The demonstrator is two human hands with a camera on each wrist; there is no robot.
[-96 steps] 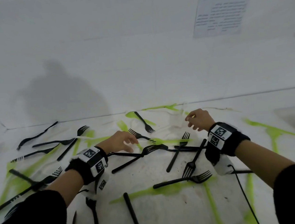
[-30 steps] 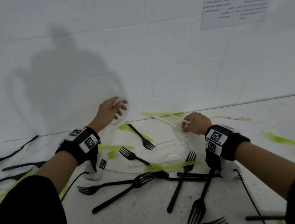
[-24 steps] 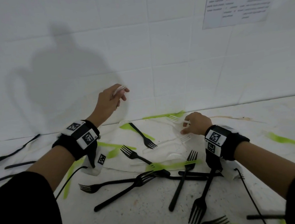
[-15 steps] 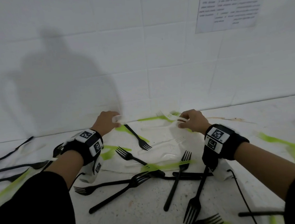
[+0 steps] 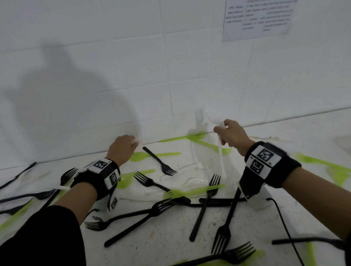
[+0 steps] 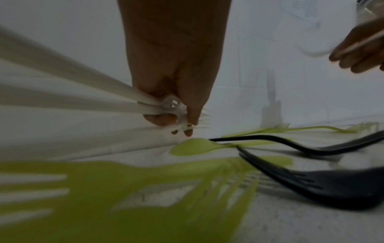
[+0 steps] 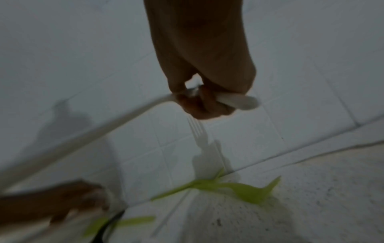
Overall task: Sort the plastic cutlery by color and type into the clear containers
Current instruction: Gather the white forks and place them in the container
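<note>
left hand (image 6: 176,78) grips white forks (image 6: 72,92) | right hand (image 5: 232,135) grips white cutlery (image 5: 220,150)

Right hand (image 7: 204,92) curled round white cutlery (image 7: 239,100); green forks (image 7: 239,189) on speckled counter (image 7: 311,205) by tiled wall (image 7: 83,65).

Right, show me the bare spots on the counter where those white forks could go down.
Barest: the counter in front, between the left sleeve and the crossed black forks. Also the far right strip along the wall, past the right hand. Crowded: the middle and left, with black, green and white cutlery overlapping.
</note>
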